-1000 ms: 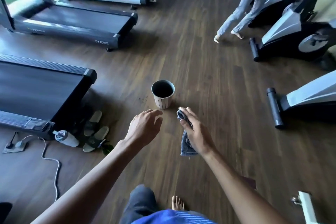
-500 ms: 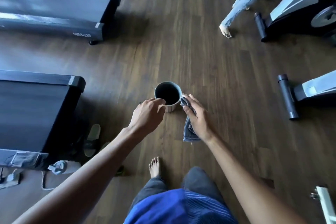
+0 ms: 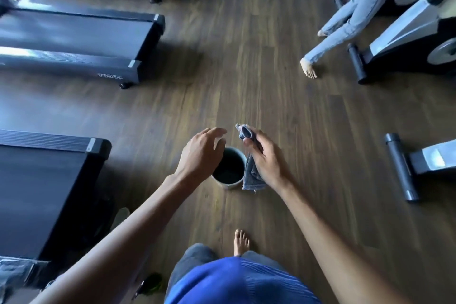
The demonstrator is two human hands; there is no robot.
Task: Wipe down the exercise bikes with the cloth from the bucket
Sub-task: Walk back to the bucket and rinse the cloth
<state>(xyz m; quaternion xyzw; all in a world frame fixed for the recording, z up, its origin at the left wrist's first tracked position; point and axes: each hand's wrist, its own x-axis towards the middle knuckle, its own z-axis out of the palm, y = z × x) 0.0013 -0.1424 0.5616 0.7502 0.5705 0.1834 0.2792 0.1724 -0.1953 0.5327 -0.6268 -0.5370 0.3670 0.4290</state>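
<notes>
Cloth (image 3: 251, 176), small and grey, hangs from the right hand (image 3: 265, 159), which pinches its upper end between thumb and curled fingers. Its lower end dangles just beside the right side of the bucket (image 3: 228, 184). This small round bucket, dark inside, stands on the brown wooden floor (image 3: 246, 69). The left hand (image 3: 199, 153) is over the bucket's left rim, fingers loosely bent and slightly blurred, holding nothing; whether it touches the rim is unclear. The person's bare foot (image 3: 241, 242) stands nearer the camera. Exercise bikes (image 3: 404, 32) line the right side, and treadmills (image 3: 74, 39) the left. Another person's legs (image 3: 345, 20) in light jeans stand by the far bikes.
</notes>
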